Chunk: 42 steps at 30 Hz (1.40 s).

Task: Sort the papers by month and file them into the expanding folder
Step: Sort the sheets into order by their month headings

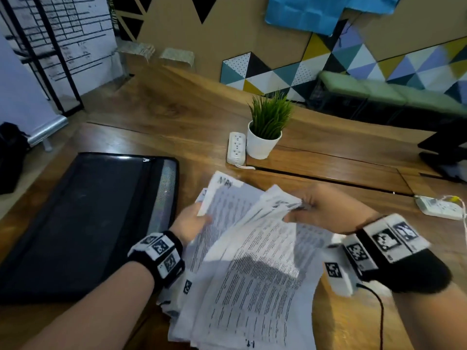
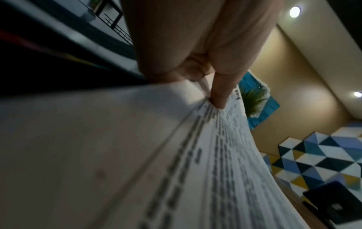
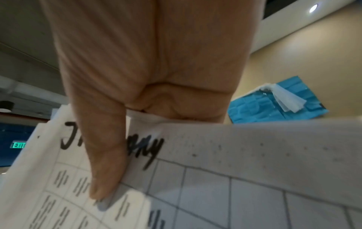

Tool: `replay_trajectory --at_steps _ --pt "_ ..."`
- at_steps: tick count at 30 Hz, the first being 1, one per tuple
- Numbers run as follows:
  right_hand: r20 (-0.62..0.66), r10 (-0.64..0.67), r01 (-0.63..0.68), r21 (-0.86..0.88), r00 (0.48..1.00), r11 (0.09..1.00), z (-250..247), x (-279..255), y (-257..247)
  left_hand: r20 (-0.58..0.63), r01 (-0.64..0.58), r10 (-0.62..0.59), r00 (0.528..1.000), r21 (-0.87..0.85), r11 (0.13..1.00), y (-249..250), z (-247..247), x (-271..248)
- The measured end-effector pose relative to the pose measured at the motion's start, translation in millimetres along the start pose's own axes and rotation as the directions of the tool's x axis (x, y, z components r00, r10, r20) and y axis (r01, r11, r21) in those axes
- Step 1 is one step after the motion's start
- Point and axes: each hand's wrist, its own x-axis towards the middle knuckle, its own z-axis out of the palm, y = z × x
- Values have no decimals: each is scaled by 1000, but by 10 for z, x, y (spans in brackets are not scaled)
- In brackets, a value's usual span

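Brown wooden desk (image 1: 192, 137); flat black mesh expanding folder (image 1: 83, 218) lies closed at left, nothing filed that we see. Fanned white printed papers (image 1: 247, 261) held over the desk, still sorting. Left hand (image 1: 192, 224) and right hand (image 1: 326, 210) both pinch sheets.

Left hand (image 1: 194, 223) thumb pressed down, right hand (image 1: 326, 210) fingers pinched, both forearms reaching forward

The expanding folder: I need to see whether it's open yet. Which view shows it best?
The head view: the expanding folder lies flat on the table, whole outline visible. The left wrist view shows only a dark blur; the right wrist view shows none of it.
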Motion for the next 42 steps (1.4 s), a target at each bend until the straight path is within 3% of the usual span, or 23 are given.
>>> replay_trajectory --at_steps 5,8,11,15,17,19,21,23,25,27,29,33,35,38,40,42 --pt "75 102 -107 70 992 992 399 481 153 109 135 -105 988 -316 939 -1 89 -160" --pt "21 107 -108 40 994 993 643 692 280 264 227 -126 956 -397 889 65 80 -237" --pt "-46 59 -55 82 997 995 741 833 352 279 171 -82 957 -311 935 43 109 -264" --pt "-46 93 -87 114 995 990 839 879 407 288 47 15 958 -208 977 12 52 -224" --pt "-109 93 -79 124 990 989 876 806 393 138 -112 130 982 -135 985 -47 2 -152" --pt "-201 94 -59 175 975 983 931 723 398 -153 -225 243 958 128 966 -92 -59 -38" --pt "-240 113 -40 289 964 957 973 642 378 -290 -101 172 941 246 964 -93 -119 43" --pt "-228 119 -43 313 966 949 1008 589 399 -208 72 -43 977 138 988 -98 -147 109" --pt "-244 47 10 226 969 974 1043 584 462 -114 130 -121 986 79 988 -80 -127 148" --pt "-285 -43 98 180 957 979 1092 572 530 -114 79 -69 991 88 993 -60 -103 160" --pt "-317 -48 113 191 947 975 1126 571 579 -82 -38 42 996 45 998 -43 -100 151" --pt "-336 -106 148 102 936 984 1061 562 660 159 -208 211 965 -37 977 -19 -85 10" --pt "-313 -162 190 59 936 980 1007 563 642 286 -225 238 928 -81 971 18 -50 -75" --pt "-152 -200 206 29 968 978 948 551 554 397 -188 230 888 -143 972 6 -16 -96" --pt "-70 -189 195 80 979 978 953 538 529 399 -151 200 895 -151 977 5 -12 -83" --pt "-46 -150 156 163 988 974 977 511 515 316 -160 192 929 -124 979 12 4 -70"
